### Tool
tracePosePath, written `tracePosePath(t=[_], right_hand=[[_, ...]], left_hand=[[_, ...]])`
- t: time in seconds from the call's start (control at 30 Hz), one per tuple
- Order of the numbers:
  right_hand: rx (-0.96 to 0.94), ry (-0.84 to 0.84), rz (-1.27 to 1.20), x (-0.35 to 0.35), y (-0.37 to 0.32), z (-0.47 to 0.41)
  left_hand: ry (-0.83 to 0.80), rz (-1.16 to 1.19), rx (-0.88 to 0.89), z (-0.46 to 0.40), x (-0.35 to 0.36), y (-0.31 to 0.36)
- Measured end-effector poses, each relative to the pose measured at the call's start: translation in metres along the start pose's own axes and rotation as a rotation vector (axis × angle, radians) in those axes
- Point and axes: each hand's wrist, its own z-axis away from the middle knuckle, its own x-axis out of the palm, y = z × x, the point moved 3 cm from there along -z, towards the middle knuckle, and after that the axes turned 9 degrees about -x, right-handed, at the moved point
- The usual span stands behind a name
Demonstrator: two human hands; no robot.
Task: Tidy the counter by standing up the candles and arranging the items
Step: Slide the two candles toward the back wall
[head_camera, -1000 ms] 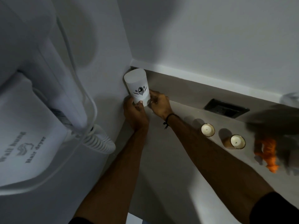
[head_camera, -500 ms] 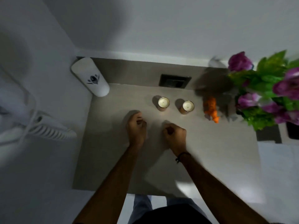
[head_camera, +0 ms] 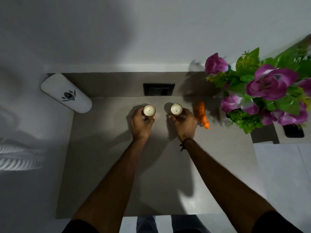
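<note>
Two small glass candles with white wax stand upright near the back of the grey counter [head_camera: 117,174]. My left hand [head_camera: 140,124] is wrapped around the left candle [head_camera: 149,110]. My right hand [head_camera: 184,122] grips the right candle [head_camera: 176,109]. A tall white cylinder with a dark logo [head_camera: 67,94] stands in the back left corner. An orange toy figure [head_camera: 202,115] lies just right of my right hand.
A bunch of purple flowers with green leaves [head_camera: 262,91] fills the back right. A black socket plate [head_camera: 158,89] is set in the back wall. A white coiled hair-dryer cord [head_camera: 18,157] hangs at the left. The counter's front edge runs just above my legs.
My hands left the white cylinder in the corner, drew back over the counter, then reached forward and closed on the two candles. The view swung right and down.
</note>
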Motion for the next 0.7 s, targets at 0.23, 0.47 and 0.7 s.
tracePosePath(t=[0.23,0.47,0.7], right_hand=[[-0.047,-0.006,-0.016,0.012,-0.012,-0.040],[-0.070,-0.003,0.009,0.019,-0.014,-0.053],[-0.074,0.006,0.018,0.020,-0.015,-0.055]], left_hand=[[0.087,0.004,-0.019,-0.032,0.010,0.014],[0.103,-0.022,-0.024,-0.052,0.018,0.011],[0.098,-0.059,-0.008,-0.058,0.019,0.006]])
